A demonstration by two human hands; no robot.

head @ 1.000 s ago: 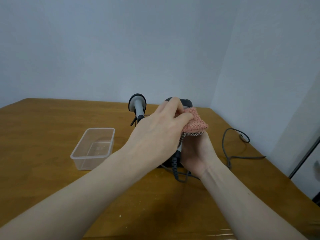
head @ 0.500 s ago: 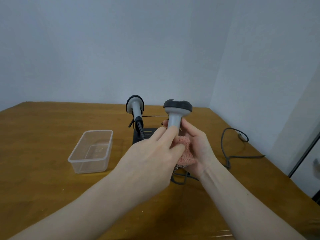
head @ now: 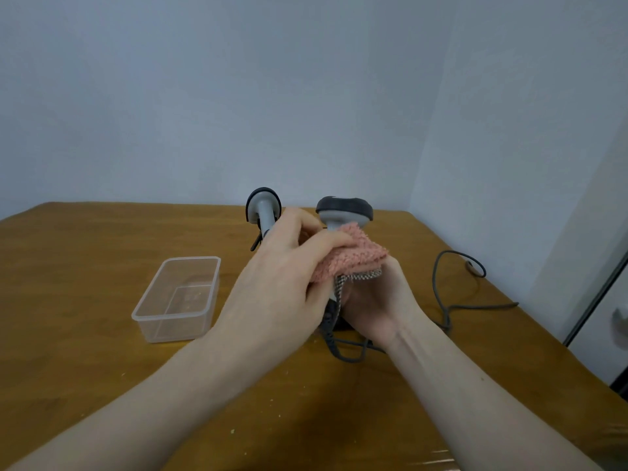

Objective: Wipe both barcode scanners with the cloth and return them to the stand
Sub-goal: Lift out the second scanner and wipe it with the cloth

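Above the middle of the wooden table (head: 85, 253), seen from your head camera, your right hand (head: 377, 297) is clenched around the handle of the near scanner (head: 344, 212), holding it upright with its dark head on top. Your left hand (head: 285, 283) pinches the pink cloth (head: 353, 256) and presses it against the scanner's neck, just under the head; a grey mesh backing shows at the cloth's lower edge. Behind your left hand the second scanner (head: 263, 209) sits upright, its lower part hidden, so you cannot see the stand. To the left lies a clear plastic tub (head: 176, 300), well apart from your hands. A dark cable (head: 452, 287) curls across the table on the right
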